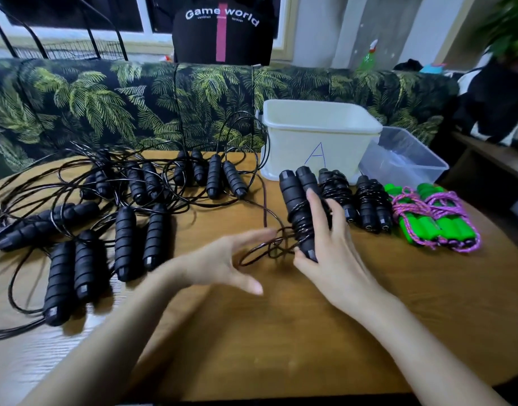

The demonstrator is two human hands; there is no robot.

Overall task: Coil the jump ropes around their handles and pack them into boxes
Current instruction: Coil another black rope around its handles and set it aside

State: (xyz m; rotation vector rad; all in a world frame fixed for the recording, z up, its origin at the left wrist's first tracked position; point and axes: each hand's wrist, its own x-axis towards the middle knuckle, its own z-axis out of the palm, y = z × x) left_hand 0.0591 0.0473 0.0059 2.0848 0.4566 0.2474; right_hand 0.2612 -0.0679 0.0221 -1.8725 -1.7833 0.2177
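Handles (pixel 294 189) two in right hand (pixel 331 253), boxes (pixel 319 136) two

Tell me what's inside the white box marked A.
Only the bare upper inner walls of the white box show; nothing rises into view. Its near wall hides the floor, so anything lying low inside cannot be seen.
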